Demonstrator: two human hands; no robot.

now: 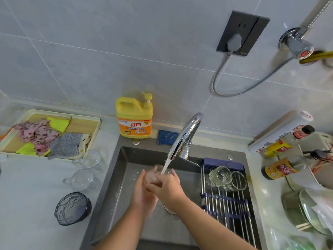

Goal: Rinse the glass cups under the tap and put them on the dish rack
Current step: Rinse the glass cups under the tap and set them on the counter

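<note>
Head view: left hand [144, 193] and right hand [168, 186] wrap round glass cup [158, 170] under running tap [185, 136], over sink [124, 170]. Two rinsed cups [220, 175] lie on dish rack [225, 204]. Two clear cups [90, 158] and blue glass [72, 208] wait on counter [32, 181].

Pale countertop [27, 204], left of frame: tray [98, 123] at upper left, clear glass cup [90, 158] by its corner, second cup [82, 179] below, blue glass bowl [73, 208] lowest. Centre, behind the sink: yellow detergent bottle [134, 120], blue sponge [167, 137]. Right edge: sauce bottles [281, 168], lying.

Dish rack [227, 202] near bars free; ribbed cup [220, 176], clear cup [238, 180] crowd far end; tap [187, 134] spout overhangs sink [115, 186] beside rack.
</note>
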